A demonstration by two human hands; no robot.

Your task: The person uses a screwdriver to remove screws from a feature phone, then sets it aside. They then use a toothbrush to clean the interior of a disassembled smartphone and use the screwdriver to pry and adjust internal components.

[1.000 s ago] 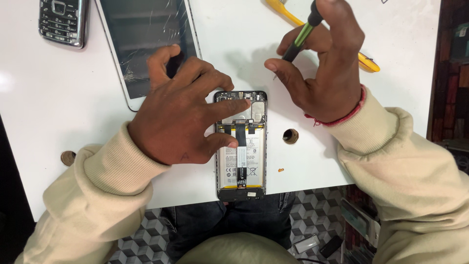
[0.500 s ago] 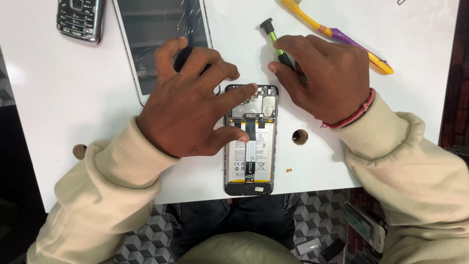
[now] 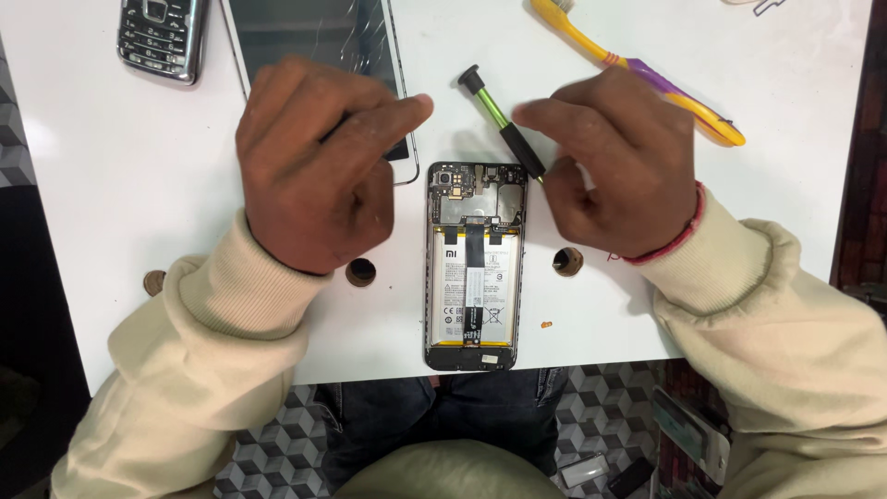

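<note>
Head view: I see the opened phone (image 3: 476, 266) flat at the tabletop (image 3: 111, 176) edge, back off, battery exposed. Right hand (image 3: 619, 166) pinches the screwdriver (image 3: 504, 125), tip at the phone's top corner, likely on a screw. Left hand (image 3: 319, 166) hovers, grip loose, empty. Cracked tablet (image 3: 314, 37), keypad phone (image 3: 162, 37), toothbrush (image 3: 637, 69) parked behind. Patterned floor below.

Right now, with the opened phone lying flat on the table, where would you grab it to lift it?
Probably by the two long side edges of the phone, around the battery, coming from above. The back is off, so the board and ribbon cable are exposed in the middle; the frame edges are bare and free. The right hand holds a screwdriver near the top corner, so grip lower.
</note>
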